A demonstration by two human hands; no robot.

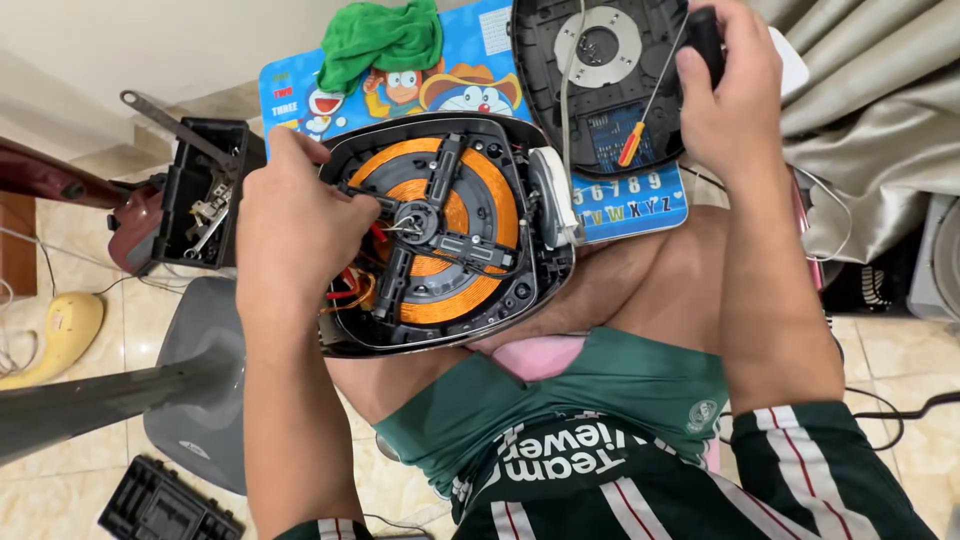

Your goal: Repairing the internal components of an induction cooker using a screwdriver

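An opened induction cooker body [500,300] rests on my lap, showing its orange copper coil [490,200] under a black cross-shaped bracket [440,215]. My left hand [290,215] lies over the coil's left side, fingers pinching at the small part in the centre of the bracket. My right hand [725,90] is raised at the upper right, closed around a black handle [705,40]. Under it lies the cooker's detached black cover [600,70], with a grey ring and a small red-and-yellow screwdriver [632,143] on it.
A blue cartoon-printed mat [620,205] with a green cloth [385,40] lies behind the cooker. A black tool box [205,190] stands at the left, with a grey fan base [195,370] and a black plastic part [165,505] on the tiled floor. Grey curtain [870,100] hangs at right.
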